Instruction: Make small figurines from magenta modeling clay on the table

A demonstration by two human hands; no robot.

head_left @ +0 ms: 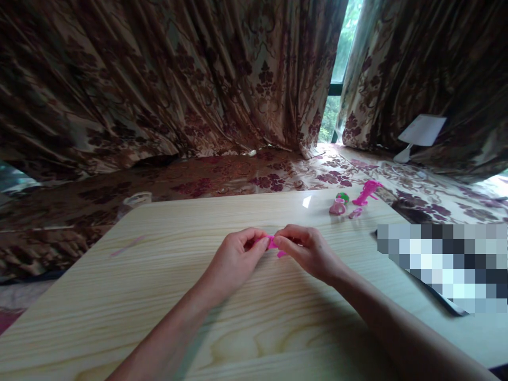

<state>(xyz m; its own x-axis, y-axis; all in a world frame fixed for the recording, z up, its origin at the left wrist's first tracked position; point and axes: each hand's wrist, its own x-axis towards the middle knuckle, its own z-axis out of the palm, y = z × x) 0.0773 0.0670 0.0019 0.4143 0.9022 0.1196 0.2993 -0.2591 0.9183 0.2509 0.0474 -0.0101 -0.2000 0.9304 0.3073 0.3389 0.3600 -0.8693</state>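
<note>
Pink piece (272, 242) pinched by left hand (240, 255) and right hand (308, 250), both partly hiding it; magenta object (367, 193), green object (342, 198) beyond, right; pinkish strip (127, 246) off left.

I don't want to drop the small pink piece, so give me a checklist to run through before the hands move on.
1. Left hand grips the pink piece: ok, thumb and fingers pinch it.
2. Right hand grips it too: ok, pinched at its right end.
3. Piece's full shape and fit visible: cannot tell, fingers cover most of it.
4. Pink bit by the right hand separate from the piece: cannot tell.
5. Bright pink object away from the hands: ok, near the table's far right corner.
</note>
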